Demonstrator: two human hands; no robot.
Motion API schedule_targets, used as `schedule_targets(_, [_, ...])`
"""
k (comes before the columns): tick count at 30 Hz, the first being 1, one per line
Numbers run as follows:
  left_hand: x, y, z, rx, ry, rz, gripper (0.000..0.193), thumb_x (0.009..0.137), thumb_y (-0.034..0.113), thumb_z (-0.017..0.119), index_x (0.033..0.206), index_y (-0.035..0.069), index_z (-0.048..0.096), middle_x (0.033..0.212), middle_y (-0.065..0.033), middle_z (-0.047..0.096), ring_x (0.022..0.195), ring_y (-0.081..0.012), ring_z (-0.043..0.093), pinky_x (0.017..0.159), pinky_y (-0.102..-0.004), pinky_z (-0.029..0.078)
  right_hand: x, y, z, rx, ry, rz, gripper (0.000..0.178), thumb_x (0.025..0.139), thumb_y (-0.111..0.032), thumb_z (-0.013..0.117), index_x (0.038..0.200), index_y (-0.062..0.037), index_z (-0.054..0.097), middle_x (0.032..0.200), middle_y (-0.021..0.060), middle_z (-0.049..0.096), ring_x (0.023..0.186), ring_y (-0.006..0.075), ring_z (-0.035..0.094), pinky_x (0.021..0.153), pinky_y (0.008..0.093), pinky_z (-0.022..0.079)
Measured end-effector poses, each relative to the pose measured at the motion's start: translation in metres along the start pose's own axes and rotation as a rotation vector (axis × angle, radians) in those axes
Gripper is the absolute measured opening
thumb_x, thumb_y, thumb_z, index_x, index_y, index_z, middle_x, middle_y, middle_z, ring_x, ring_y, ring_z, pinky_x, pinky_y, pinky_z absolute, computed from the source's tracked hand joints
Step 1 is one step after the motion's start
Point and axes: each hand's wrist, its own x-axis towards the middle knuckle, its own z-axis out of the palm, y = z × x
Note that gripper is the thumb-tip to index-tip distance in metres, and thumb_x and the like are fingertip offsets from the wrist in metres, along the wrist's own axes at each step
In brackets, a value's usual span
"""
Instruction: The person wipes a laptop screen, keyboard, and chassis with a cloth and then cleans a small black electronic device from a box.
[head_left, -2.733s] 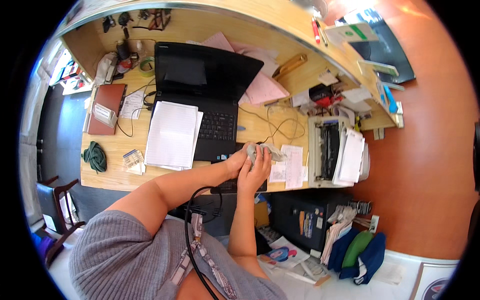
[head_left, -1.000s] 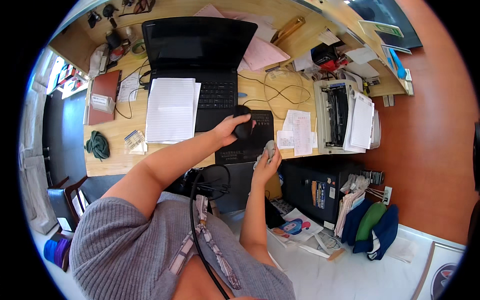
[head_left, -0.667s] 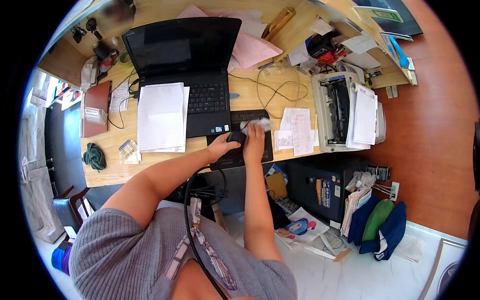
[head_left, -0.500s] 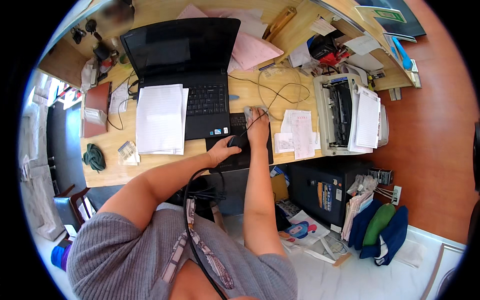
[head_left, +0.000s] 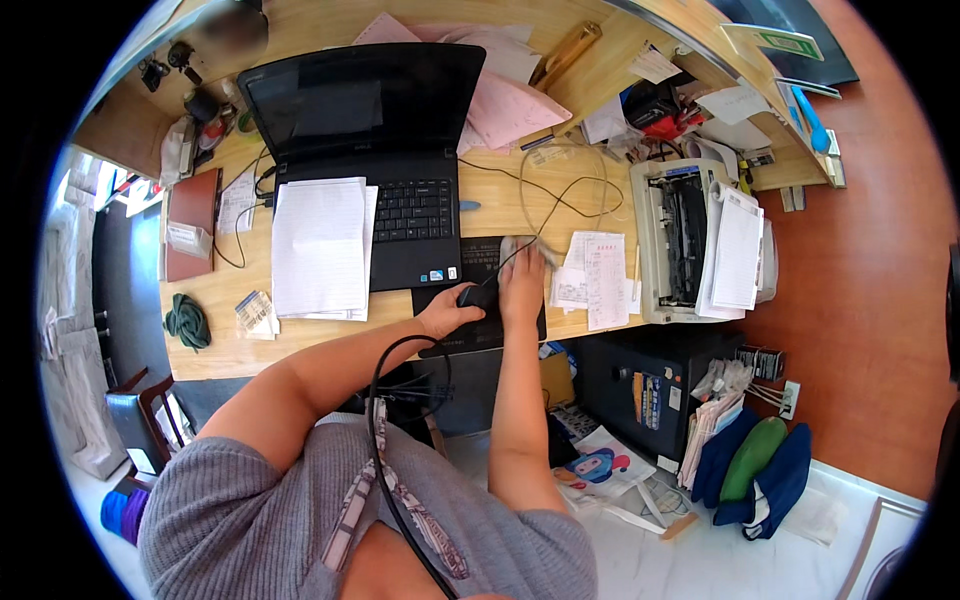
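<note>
My left hand [head_left: 447, 312] is closed around a black computer mouse [head_left: 482, 296], held over the near part of a black mouse pad [head_left: 475, 325]. Beside it, my right hand [head_left: 522, 278] presses a crumpled grey cloth [head_left: 508, 246] down at the pad's far right corner. Its fingers lie over the cloth, blurred at the right edge. A thin black cable runs from the mouse past the right fingers. Just beyond the pad is an open black laptop [head_left: 412, 235] with a dark screen and a stack of lined white paper [head_left: 320, 240] across its left half.
Right of the pad lie receipt slips [head_left: 604, 280] and a grey printer [head_left: 655, 250] with a notepad on it. A dark green cloth bundle [head_left: 187, 321] and a card packet [head_left: 258, 315] sit at the left. Pink papers [head_left: 510, 105] lie behind the laptop. Below stands a black cabinet [head_left: 640, 385].
My right hand has drawn the grey cloth slightly nearer and to the right over the pad. My left hand keeps hold of the mouse. The whole view has shifted a little.
</note>
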Motion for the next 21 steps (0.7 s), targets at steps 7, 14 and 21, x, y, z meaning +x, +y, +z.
schedule_targets(7, [-0.006,0.014,0.007,0.005,0.029,-0.058,0.047,0.077,0.009,0.071,0.121,0.004,0.055,0.095,-0.0009,0.059,0.086,-0.011,0.055,0.078,-0.0238,0.046,-0.11,0.017,-0.021,-0.037,0.071,0.143,0.051,0.085,-0.007,0.058,0.135,-0.005,0.047,0.138,0.0221,0.045,0.129,0.0438,0.039,0.108,0.0475,0.033])
schedule_targets(14, [0.004,-0.006,0.005,-0.037,0.034,-0.018,0.05,0.077,0.008,0.071,0.123,0.003,0.052,0.094,-0.0023,0.06,0.083,-0.0136,0.058,0.076,-0.0275,0.049,-0.084,0.053,-0.038,0.172,-0.051,-0.034,0.049,0.078,0.001,0.059,0.127,-0.0075,0.057,0.132,0.0141,0.053,0.129,0.0363,0.043,0.107,0.0431,0.035])
schedule_targets(21, [0.0,0.017,0.011,0.083,0.025,-0.046,0.047,0.076,0.014,0.072,0.119,0.004,0.056,0.095,-0.0029,0.059,0.089,-0.014,0.055,0.081,-0.028,0.045,-0.139,0.031,-0.056,0.305,0.003,0.103,0.05,0.075,0.005,0.06,0.124,-0.0053,0.059,0.13,0.015,0.055,0.128,0.0349,0.046,0.106,0.0417,0.037])
